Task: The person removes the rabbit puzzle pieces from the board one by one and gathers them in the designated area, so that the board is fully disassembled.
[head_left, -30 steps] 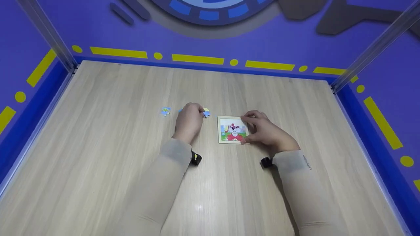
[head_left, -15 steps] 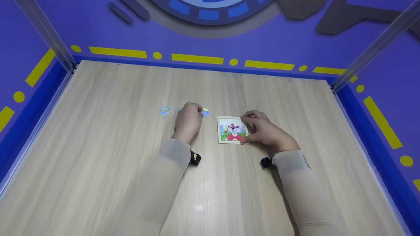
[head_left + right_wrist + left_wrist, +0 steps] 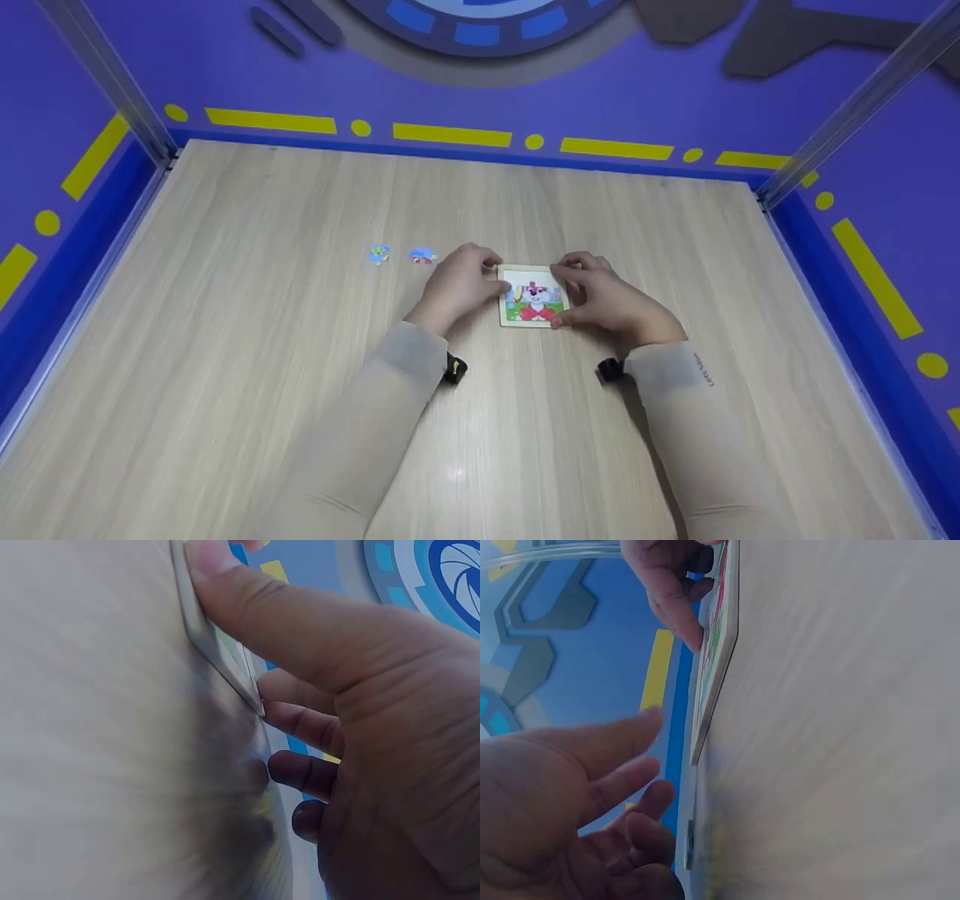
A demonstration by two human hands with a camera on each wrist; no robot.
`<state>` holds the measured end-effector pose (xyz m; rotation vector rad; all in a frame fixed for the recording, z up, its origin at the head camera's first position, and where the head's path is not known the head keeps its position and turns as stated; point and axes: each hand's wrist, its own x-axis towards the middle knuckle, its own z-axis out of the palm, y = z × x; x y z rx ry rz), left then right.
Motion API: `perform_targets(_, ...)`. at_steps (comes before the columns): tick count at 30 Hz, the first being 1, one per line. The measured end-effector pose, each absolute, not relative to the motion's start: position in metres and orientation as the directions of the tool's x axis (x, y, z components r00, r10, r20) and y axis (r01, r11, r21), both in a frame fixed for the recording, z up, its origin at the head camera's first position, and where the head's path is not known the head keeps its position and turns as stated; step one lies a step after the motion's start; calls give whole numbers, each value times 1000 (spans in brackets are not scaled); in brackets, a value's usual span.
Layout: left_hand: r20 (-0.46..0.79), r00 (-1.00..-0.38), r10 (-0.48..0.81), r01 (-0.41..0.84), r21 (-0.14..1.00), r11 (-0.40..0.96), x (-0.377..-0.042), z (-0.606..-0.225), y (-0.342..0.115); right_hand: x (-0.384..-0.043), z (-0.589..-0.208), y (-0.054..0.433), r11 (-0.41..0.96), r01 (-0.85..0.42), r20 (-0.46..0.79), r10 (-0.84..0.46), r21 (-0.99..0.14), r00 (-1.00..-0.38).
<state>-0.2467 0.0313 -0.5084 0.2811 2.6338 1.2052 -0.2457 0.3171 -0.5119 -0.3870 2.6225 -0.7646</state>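
Wood-grain table point(image 3: 300, 360): right hand point(image 3: 611, 296) is gripping the jigsaw tray point(image 3: 525, 325), left hand point(image 3: 460, 285) is hovering loosely spread by its left edge, two jigsaw pieces point(image 3: 423, 256) are lying farther left; seemingly mid-fill, next move likely calling for lining up a piece.

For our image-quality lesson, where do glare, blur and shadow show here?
Head view: faint glare low on the table; left wrist view: table surface blurred; right wrist view: soft, dark shadow on the table beside the right hand.
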Motion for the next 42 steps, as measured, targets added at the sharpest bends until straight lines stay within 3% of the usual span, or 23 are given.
perform_targets(7,-167,-914,369,157,695,702,-242,-507,37,-247,-507,316,824,-192,-275,-384,-533,-882)
perform_targets(13,-185,-903,388,178,661,729,-239,-506,42,-242,-509,312,820,-234,-217,-393,-523,-894)
perform_targets(20,-193,-903,383,181,637,749,-237,-505,44,-241,-516,305,742,-356,-117,-501,-568,-857)
perform_targets(42,-192,-904,381,179,641,747,-236,-506,45,-241,-519,305,711,-326,-111,-493,-623,-863)
